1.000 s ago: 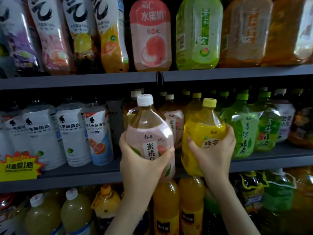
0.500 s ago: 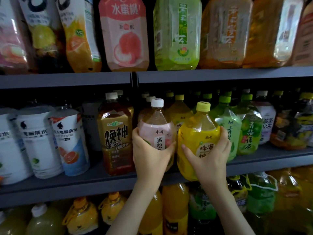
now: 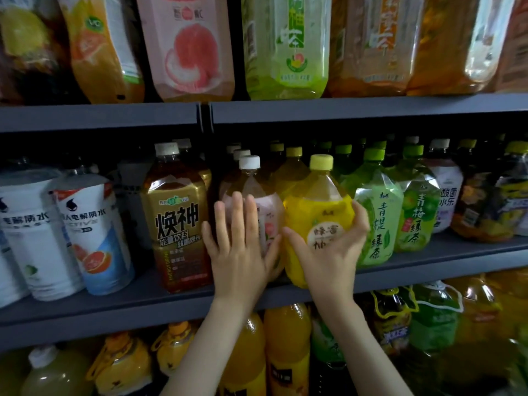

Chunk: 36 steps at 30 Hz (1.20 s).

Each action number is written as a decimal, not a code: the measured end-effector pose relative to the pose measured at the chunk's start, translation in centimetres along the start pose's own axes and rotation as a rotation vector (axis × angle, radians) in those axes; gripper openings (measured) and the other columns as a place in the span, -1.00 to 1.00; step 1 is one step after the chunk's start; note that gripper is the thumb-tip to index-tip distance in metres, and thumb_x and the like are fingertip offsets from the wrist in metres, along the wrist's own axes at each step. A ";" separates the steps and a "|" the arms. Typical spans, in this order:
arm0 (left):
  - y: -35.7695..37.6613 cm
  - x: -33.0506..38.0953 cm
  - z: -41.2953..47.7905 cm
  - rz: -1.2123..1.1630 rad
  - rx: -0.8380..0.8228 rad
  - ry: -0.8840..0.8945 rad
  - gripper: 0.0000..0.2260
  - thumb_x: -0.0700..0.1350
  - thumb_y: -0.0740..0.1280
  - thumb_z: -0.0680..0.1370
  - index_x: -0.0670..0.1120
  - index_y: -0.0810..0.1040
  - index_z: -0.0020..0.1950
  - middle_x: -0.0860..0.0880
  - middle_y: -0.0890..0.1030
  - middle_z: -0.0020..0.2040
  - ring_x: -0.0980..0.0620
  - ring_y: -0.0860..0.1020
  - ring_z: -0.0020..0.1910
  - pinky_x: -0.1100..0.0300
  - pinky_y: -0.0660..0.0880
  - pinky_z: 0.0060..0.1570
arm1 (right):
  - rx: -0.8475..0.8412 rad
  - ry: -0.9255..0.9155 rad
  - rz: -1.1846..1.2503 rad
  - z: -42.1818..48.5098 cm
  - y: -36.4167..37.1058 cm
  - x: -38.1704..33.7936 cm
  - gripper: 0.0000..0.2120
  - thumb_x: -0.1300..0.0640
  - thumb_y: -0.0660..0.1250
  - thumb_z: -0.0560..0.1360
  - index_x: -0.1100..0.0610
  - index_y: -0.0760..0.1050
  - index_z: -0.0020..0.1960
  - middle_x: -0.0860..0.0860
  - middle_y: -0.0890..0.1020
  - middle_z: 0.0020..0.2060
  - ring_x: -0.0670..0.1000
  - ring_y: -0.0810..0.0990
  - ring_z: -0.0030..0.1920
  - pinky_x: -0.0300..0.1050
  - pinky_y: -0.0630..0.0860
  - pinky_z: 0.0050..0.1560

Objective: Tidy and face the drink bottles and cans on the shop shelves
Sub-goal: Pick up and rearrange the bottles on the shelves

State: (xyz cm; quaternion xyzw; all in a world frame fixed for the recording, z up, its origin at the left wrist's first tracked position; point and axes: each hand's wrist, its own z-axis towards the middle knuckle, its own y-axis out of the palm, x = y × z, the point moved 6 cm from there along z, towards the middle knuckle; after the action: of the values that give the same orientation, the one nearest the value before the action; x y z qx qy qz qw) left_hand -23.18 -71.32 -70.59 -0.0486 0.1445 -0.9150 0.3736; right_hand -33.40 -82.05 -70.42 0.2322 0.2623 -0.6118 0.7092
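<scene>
A pink peach-tea bottle [image 3: 268,207] with a white cap stands on the middle shelf [image 3: 428,258]. My left hand [image 3: 240,247] lies flat against its front, fingers straight and spread. Right beside it stands a yellow honey-pomelo bottle [image 3: 317,212] with a yellow cap. My right hand [image 3: 331,252] grips that bottle low down, thumb across the label and fingers curled round its right side. Both bottles stand upright near the shelf's front edge, touching each other.
A brown energy-drink bottle [image 3: 177,221] stands left of the pink one, white electrolyte-water bottles [image 3: 94,235] further left. Green tea bottles [image 3: 380,218] crowd the right. Large bottles fill the upper shelf [image 3: 343,110], and orange juice bottles [image 3: 285,350] stand below.
Both bottles have gone back onto the shelf from a raised, forward position. My left hand has let go of the pink bottle and now lies flat on it. The view has moved closer.
</scene>
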 end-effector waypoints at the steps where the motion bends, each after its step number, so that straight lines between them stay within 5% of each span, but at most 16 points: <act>1: 0.1 -0.3 -0.1 0.052 0.010 0.026 -0.30 0.26 0.02 0.59 -0.18 -0.09 0.54 -0.18 0.06 0.51 -0.14 -0.15 0.52 -0.12 -0.17 0.44 | -0.016 -0.025 -0.042 0.1 0.7 0.1 -0.10 -0.09 0.51 0.28 -0.06 0.01 0.41 0.12 0.19 0.40 0.08 0.19 0.40 0.01 0.18 0.34; 4: 0.3 -0.5 -0.2 0.099 0.029 0.026 -0.33 0.24 -0.03 0.61 -0.18 -0.11 0.54 -0.15 -0.05 0.55 -0.11 -0.18 0.52 -0.14 -0.22 0.43 | -0.083 -0.093 -0.219 0.1 2.7 0.9 -0.22 -0.23 0.23 0.47 0.05 -0.08 0.49 0.28 0.06 0.47 0.23 0.06 0.47 0.14 0.09 0.39; 9: 0.7 0.4 -0.2 0.089 0.038 -0.002 -0.36 0.18 0.00 0.63 -0.21 -0.11 0.53 -0.18 0.03 0.52 -0.10 -0.16 0.52 -0.16 -0.17 0.43 | -0.083 -0.248 -0.408 -0.4 3.9 1.7 -0.32 -0.19 -0.14 0.62 0.27 -0.23 0.51 0.19 -0.12 0.51 0.08 -0.26 0.51 0.11 -0.25 0.49; 14: 0.3 0.7 -0.3 -0.010 0.016 -0.013 -0.39 0.13 0.07 0.63 -0.22 -0.02 0.52 -0.21 0.08 0.48 -0.17 0.05 0.49 -0.20 -0.06 0.42 | -0.018 -0.260 -0.394 -0.5 3.6 1.5 -0.37 -0.13 -0.08 0.63 0.27 -0.12 0.51 0.23 0.01 0.51 0.09 -0.14 0.51 0.04 -0.18 0.51; 19: -2.3 2.3 -0.2 -0.272 0.015 0.100 -0.58 -0.09 0.26 0.57 -0.19 0.37 0.40 -0.18 0.30 0.39 -0.15 0.24 0.40 -0.10 0.20 0.39 | 0.140 -0.144 -0.141 -0.8 1.3 0.3 -0.54 0.06 0.21 0.55 0.20 0.21 0.37 0.23 0.36 0.29 0.06 0.25 0.30 -0.13 0.17 0.35; 23: -3.7 3.9 1.4 -0.415 -0.183 0.097 -0.70 -0.17 0.18 0.60 -0.16 0.44 0.32 -0.18 0.49 0.28 -0.12 0.40 0.30 -0.08 0.38 0.26 | 0.104 -0.018 -0.185 0.3 0.1 -0.9 -0.69 0.13 0.20 0.53 0.30 0.37 0.20 0.18 0.46 0.06 -0.05 0.31 0.08 -0.11 0.30 0.14; 26: -4.4 4.9 2.7 -0.528 -0.347 0.052 -0.71 -0.14 0.12 0.62 -0.10 0.36 0.34 -0.11 0.52 0.25 -0.06 0.46 0.25 -0.07 0.42 0.21 | 0.007 0.081 -0.153 1.2 -1.1 -1.6 -0.78 0.14 0.21 0.54 0.15 0.36 0.17 -0.02 0.42 0.03 -0.05 0.38 0.06 -0.01 0.45 0.02; 29: -5.3 6.7 4.1 -0.655 -0.492 -0.002 -0.70 -0.11 0.10 0.60 -0.09 0.43 0.30 -0.03 0.56 0.21 0.06 0.47 0.21 0.22 0.26 0.35 | -0.086 0.244 -0.110 1.9 -2.9 -1.8 -0.88 0.09 0.22 0.54 -0.02 0.38 0.08 -0.13 0.44 -0.06 -0.08 0.45 0.00 -0.06 0.46 -0.01; 33: -6.0 10.5 6.2 -0.768 -0.717 -0.154 -0.75 -0.10 0.15 0.56 -0.07 0.48 0.20 -0.02 0.61 0.08 0.12 0.48 0.09 0.41 0.24 0.18 | -0.173 0.561 -0.131 3.2 -6.6 -1.5 -0.84 0.05 0.23 0.54 -0.22 0.33 -0.03 -0.15 0.48 -0.07 -0.11 0.49 0.00 -0.07 0.49 0.01; 36: -6.0 14.1 7.1 -0.832 -1.083 -0.305 -0.73 -0.16 0.16 0.62 -0.03 0.43 0.31 0.02 0.52 0.20 0.13 0.48 0.16 0.64 0.23 0.01 | -0.204 0.790 -0.135 4.1 -10.0 -1.7 -0.81 0.13 0.25 0.56 -0.17 0.38 -0.02 -0.09 0.53 -0.05 -0.10 0.53 0.00 -0.07 0.52 0.03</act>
State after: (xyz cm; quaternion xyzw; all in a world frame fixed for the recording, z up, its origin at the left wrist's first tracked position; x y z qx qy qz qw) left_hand -35.90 -78.64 -62.32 -0.4070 0.4955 -0.7643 -0.0684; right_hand -43.08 -84.90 -66.26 0.3600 0.5886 -0.4915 0.5314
